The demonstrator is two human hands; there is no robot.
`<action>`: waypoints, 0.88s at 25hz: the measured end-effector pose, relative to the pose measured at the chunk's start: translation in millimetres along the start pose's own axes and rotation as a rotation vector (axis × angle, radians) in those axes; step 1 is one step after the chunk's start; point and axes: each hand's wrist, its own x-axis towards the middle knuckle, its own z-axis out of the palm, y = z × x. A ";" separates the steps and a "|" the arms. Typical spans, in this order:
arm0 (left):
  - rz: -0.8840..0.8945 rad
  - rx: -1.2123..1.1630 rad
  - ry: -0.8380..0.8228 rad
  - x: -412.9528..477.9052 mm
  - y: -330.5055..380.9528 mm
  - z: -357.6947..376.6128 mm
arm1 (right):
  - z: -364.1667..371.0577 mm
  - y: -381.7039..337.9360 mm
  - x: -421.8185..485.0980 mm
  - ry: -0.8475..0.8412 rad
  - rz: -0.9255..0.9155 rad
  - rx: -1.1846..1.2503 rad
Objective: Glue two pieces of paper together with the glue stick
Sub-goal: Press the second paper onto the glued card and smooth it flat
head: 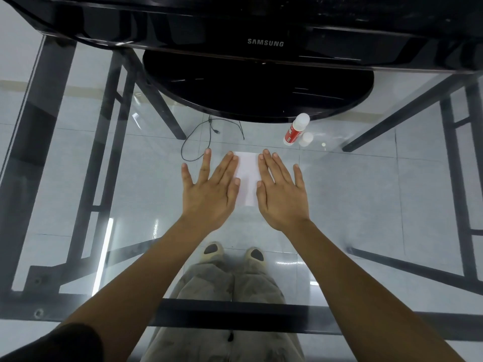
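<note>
Our fingers lie flat and outstretched, the left hand (pixel 209 189) with its fingers fanned apart, the right hand (pixel 283 190) with the index and middle together; neither grips anything; both palms press down on the glass table (pixel 366 194), their inner edges over the white paper (pixel 247 178) that lies between them; beyond the right fingertips the glue stick (pixel 296 129) stands tilted, its loose cap (pixel 306 139) just beside it; further back sits the black monitor base (pixel 257 90).
</note>
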 end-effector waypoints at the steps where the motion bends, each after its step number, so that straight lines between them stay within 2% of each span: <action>1: -0.001 -0.018 0.000 -0.3 2.8 -0.4 | 0.5 0.5 -0.1 -0.001 -0.001 0.000; 5: 0.079 0.000 0.004 1.8 8.5 5.8 | 1.7 1.2 -0.7 -0.006 -0.003 -0.015; 10: 0.004 0.007 0.037 15.4 3.5 10.7 | 1.5 0.2 -0.9 -0.004 0.002 -0.006; 16: 0.015 -0.018 0.055 13.4 2.9 12.5 | -7.6 4.4 -4.7 -0.082 -0.020 0.044; 18: 0.020 -0.015 0.058 13.6 2.9 12.3 | -13.5 3.4 -14.8 -0.097 -0.074 0.045; 22: 0.027 -0.002 0.062 13.2 2.1 13.5 | -17.5 -4.0 -40.6 -0.141 -0.325 -0.108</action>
